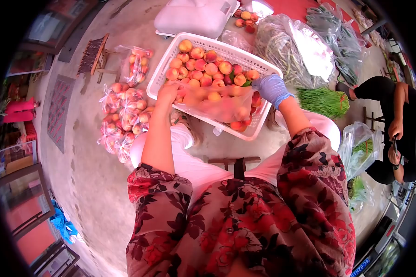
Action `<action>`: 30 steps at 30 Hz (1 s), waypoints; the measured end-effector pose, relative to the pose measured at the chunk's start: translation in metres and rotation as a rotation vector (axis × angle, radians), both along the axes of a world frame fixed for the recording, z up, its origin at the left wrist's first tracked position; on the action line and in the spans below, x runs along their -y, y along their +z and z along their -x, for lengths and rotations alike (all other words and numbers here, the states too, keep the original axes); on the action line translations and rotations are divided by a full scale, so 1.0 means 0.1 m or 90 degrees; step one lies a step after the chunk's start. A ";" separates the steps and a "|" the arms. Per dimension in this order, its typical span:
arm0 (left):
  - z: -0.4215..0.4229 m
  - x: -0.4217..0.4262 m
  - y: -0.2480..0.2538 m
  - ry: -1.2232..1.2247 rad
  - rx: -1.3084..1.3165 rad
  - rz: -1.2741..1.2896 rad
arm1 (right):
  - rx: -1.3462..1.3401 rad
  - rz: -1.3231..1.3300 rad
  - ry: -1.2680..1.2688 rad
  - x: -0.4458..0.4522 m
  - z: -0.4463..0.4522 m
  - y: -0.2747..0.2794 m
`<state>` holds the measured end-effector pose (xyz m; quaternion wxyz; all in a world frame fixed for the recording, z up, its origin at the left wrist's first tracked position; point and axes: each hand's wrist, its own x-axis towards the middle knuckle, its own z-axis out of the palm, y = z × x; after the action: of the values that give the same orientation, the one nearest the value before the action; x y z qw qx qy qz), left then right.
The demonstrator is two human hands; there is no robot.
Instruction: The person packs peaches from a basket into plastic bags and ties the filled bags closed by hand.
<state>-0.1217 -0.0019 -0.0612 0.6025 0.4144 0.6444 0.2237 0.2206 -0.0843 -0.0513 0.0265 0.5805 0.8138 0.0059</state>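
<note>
A white plastic crate (158,76) of peaches (211,69) stands in front of my knees. Across its near half stretches a clear plastic bag (212,104), with peaches showing through it. My left hand (168,93), bare, is closed on the bag's left end at the crate's near left side. On the opposite side, my right hand (272,88) wears a blue glove and is closed at the bag's right corner, by the crate's rim. Its fingertips are partly hidden. A few green leaves lie among the peaches.
Several tied bags of peaches (129,108) sit on the floor at left, near a small wooden stool (93,57). A white lidded box (192,18) is behind the crate. Bagged vegetables (277,51) and green stalks (323,102) lie right, near another person (400,124) holding something.
</note>
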 end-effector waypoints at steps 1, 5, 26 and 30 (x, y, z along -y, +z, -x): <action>0.05 -0.07 -0.03 0.060 0.120 0.014 | -0.025 -0.029 0.006 -0.10 -0.01 0.06; 0.11 -0.26 0.38 0.226 0.241 -0.056 | -0.039 -0.065 -0.072 -0.34 0.10 0.58; -0.08 0.04 0.14 0.104 0.298 0.137 | -0.156 -0.020 -0.163 -0.84 0.33 -0.39; -0.04 0.02 0.13 0.152 0.343 0.119 | -0.365 -0.165 -0.108 -0.57 0.57 -0.02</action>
<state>-0.1175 -0.0036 -0.0483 0.7569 0.2043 0.5232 0.3342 0.1636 -0.0270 -0.0529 -0.2775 0.6231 0.7290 -0.0562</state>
